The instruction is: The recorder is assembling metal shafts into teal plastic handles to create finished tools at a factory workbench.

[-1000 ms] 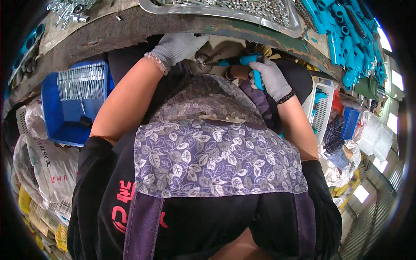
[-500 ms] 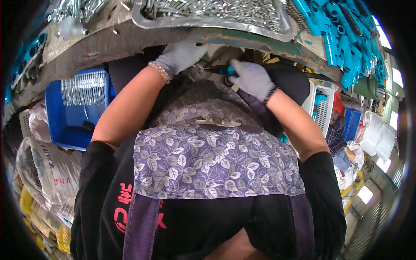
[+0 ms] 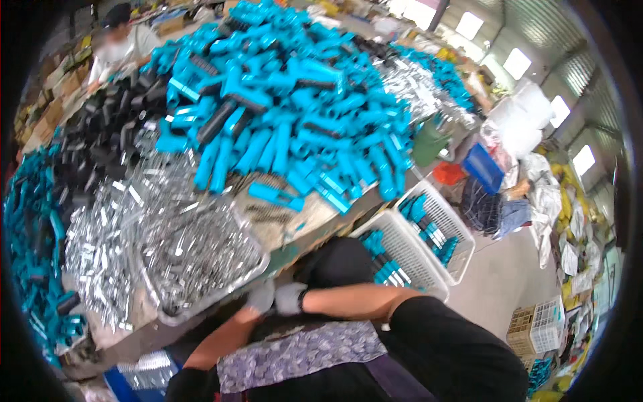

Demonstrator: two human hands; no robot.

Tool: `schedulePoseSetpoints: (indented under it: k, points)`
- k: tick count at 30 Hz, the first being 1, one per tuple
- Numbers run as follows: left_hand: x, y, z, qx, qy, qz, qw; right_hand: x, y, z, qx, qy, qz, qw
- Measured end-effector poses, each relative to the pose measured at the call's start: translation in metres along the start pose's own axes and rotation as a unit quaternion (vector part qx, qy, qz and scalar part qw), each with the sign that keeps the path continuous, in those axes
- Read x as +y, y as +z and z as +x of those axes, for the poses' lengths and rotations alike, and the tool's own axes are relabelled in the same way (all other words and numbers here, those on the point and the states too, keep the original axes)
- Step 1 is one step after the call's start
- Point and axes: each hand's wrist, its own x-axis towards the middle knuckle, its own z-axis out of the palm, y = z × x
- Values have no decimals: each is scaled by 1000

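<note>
My gloved left hand (image 3: 260, 297) and gloved right hand (image 3: 290, 298) are close together, low against the front edge of the worktable (image 3: 318, 234). Blur and the table edge conceal the fingers of both, so whatever they hold does not show. Just beyond them lies a shallow tray (image 3: 262, 266) heaped with thin silvery metal pieces (image 3: 201, 248). Past the tray, a big pile of teal plastic handles (image 3: 288, 100), some with black parts, covers much of the table. My lap and a purple leaf-patterned apron (image 3: 301, 355) are below my hands.
Two white plastic baskets (image 3: 420, 273) with teal-handled tools stand right of my knee. Black parts (image 3: 110, 124) and more metal pieces (image 3: 100, 248) spread over the table's left. A blue bin (image 3: 120, 385) is at lower left. Another person (image 3: 124, 47) is at the far left.
My view has swung up and right, bringing the whole pile and the baskets into sight. My hands now appear lower and closer together; the teal-and-metal piece at my right hand no longer shows.
</note>
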Motion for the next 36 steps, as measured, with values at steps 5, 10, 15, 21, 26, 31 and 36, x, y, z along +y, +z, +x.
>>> schedulePoseSetpoints:
  k: [5, 10, 15, 21, 26, 31, 36]
  points:
    - [-63, 51, 22, 127, 84, 141, 978, 3, 3, -4, 7, 21, 135, 991]
    - [-24, 32, 49, 55, 45, 158, 985, 57, 133, 75, 261, 80, 204, 940]
    - [-9, -1, 45, -9, 20, 225, 974, 43, 56, 48, 15, -77, 98, 992]
    - [-64, 64, 53, 72, 144, 348, 924, 41, 124, 54, 145, 29, 249, 957]
    - [50, -79, -25, -81, 72, -413, 904, 18, -42, -150, 168, 46, 247, 953]
    - [69, -55, -94, -81, -6, -208, 975, 29, -28, -305, 186, 115, 621, 753]
    - [189, -78, -101, -159, 91, -132, 974, 58, 56, -377, 490, 105, 712, 492]
